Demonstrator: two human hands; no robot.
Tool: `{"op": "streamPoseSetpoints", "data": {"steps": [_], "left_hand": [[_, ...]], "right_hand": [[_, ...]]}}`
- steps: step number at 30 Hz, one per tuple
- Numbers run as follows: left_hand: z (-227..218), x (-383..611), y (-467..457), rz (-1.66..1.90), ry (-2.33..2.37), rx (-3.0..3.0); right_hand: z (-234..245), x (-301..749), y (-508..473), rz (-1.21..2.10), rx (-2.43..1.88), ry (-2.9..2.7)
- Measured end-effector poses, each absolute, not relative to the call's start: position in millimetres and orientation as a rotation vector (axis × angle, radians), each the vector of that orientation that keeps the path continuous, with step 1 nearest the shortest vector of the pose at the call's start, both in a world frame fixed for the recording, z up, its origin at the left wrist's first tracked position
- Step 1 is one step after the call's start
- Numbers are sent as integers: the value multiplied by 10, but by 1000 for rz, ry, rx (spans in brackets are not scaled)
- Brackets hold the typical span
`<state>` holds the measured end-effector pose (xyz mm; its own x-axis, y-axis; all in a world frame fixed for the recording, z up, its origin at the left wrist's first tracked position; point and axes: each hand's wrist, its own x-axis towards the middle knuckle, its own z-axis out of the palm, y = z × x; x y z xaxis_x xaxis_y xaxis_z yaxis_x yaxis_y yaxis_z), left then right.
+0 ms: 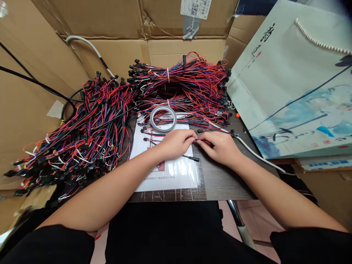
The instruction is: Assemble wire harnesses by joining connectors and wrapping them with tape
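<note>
My left hand point(176, 143) and my right hand point(220, 146) meet over a white printed sheet point(170, 172) on the dark table point(220, 179). Both pinch the same thin wire harness point(197, 140) between their fingertips, fingers closed. More of the harness, with small black connectors point(145, 139), trails left from under my left hand. A black lead point(191, 157) lies on the sheet just below my hands. A grey roll of tape point(163, 119) lies flat just beyond my hands.
A large heap of red, blue and black wire harnesses point(82, 135) fills the left side, and a bundled heap point(187, 84) lies at the back. Cardboard boxes point(115, 22) wall the back and left. A printed paper bag point(297, 80) stands at the right. A white cable point(258, 156) crosses the table.
</note>
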<state>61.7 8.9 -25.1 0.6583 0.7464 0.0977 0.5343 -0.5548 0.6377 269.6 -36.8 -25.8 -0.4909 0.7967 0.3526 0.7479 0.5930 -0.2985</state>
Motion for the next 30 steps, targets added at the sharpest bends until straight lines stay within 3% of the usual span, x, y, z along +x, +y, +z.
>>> {"op": "streamPoseSetpoints", "data": {"steps": [21, 30], "left_hand": [[-233, 629, 42, 605, 999, 2198], [-216, 630, 24, 600, 1028, 2177]], "right_hand": [[-258, 2673, -355, 198, -1365, -2343], [-229, 2679, -381, 71, -1379, -2463]]}}
